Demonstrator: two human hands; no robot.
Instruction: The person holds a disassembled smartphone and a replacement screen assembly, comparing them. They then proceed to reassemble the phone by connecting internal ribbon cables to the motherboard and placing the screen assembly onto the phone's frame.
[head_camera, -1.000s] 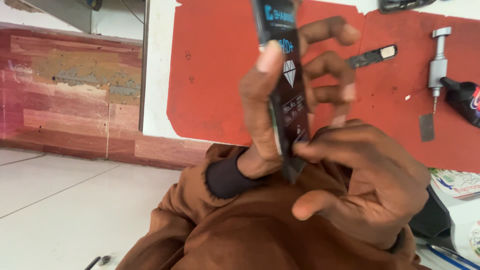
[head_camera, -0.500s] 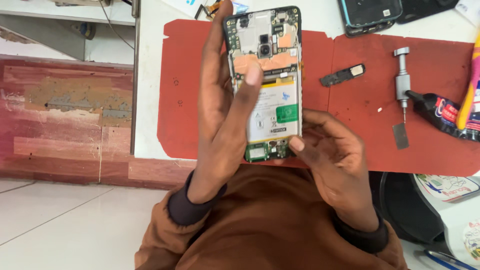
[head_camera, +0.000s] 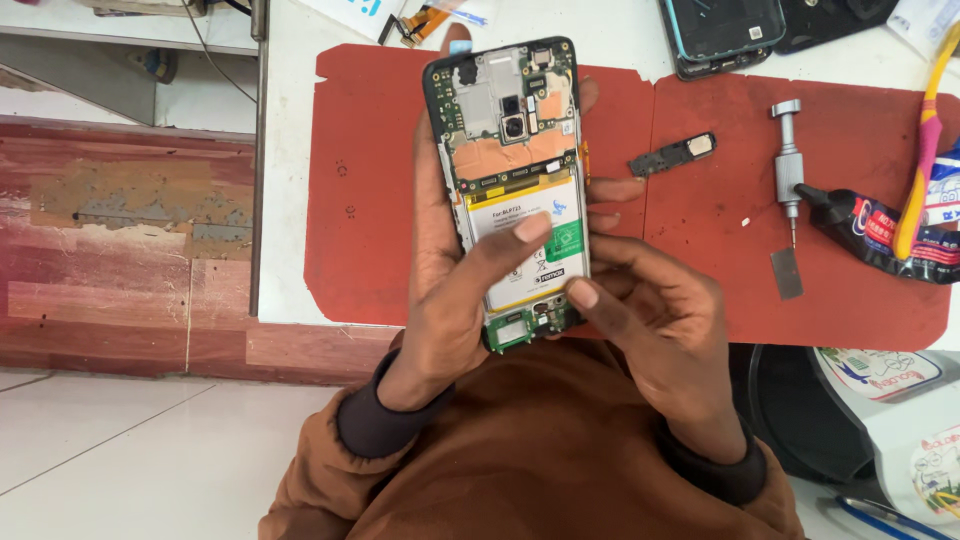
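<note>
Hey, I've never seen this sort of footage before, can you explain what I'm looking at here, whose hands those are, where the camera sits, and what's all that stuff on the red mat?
The camera sits on a person's head and looks down at their own two bare hands. The left hand grips an opened phone with its back cover off, so the battery and circuit boards show; its thumb rests on the battery. The right hand steadies the phone's lower end. Beneath lies a red mat on a white bench. On the mat are a small screwdriver, a small loose phone part and a black glue tube. Another phone shell lies at the mat's top edge.
</note>
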